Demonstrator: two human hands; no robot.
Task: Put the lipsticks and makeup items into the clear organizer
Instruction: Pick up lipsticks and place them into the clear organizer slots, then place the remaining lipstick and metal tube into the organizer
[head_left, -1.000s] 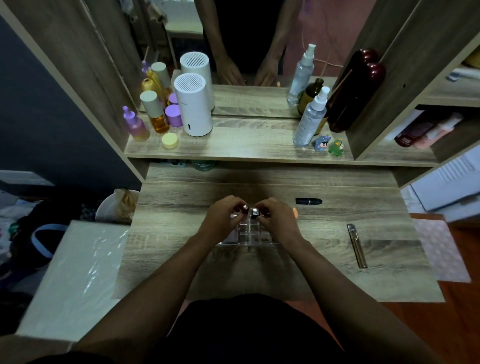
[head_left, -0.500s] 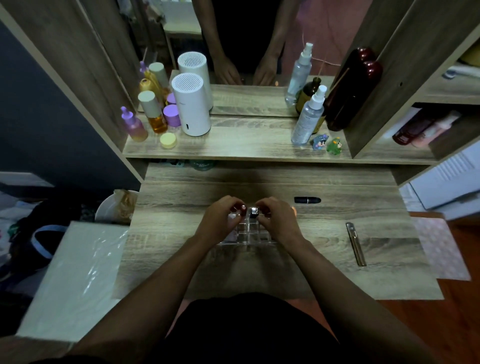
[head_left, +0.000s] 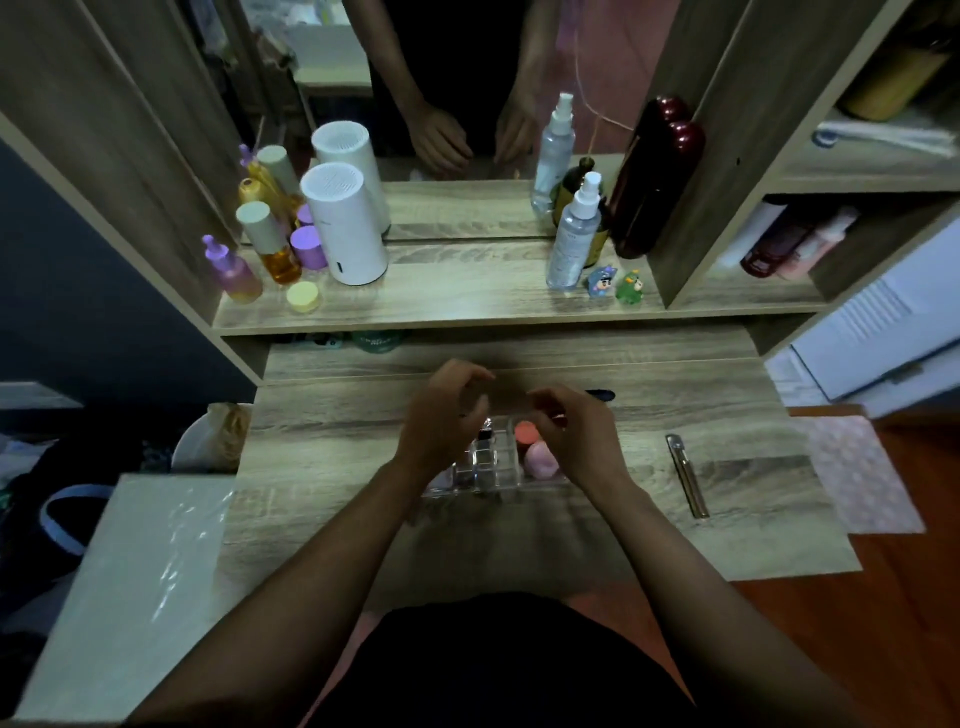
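Note:
The clear organizer (head_left: 485, 475) stands on the wooden desk (head_left: 332, 467), partly under my hands. A dark lipstick (head_left: 484, 432) stands upright in one of its cells, and a pink sponge (head_left: 540, 461) and an orange-red item (head_left: 525, 432) sit at its right side. My left hand (head_left: 444, 415) hovers above the organizer's left part, fingers curled apart, holding nothing. Above the right part, my right hand (head_left: 576, 434) is also open and empty. A black lipstick (head_left: 602, 396) lies on the desk behind my right hand. A gold slim tube (head_left: 688, 475) lies to the right.
A shelf (head_left: 467, 301) behind holds a white cylinder device (head_left: 345, 223), several bottles (head_left: 270, 244), a spray bottle (head_left: 574, 234) and two small figurines (head_left: 615, 283) in front of a mirror. A white bin (head_left: 195, 441) stands left of the desk, a patterned sheet (head_left: 857, 473) at the right.
Both hands have let go of the lipstick they held at the organizer and lifted apart, uncovering the pink sponge and the orange-red item.

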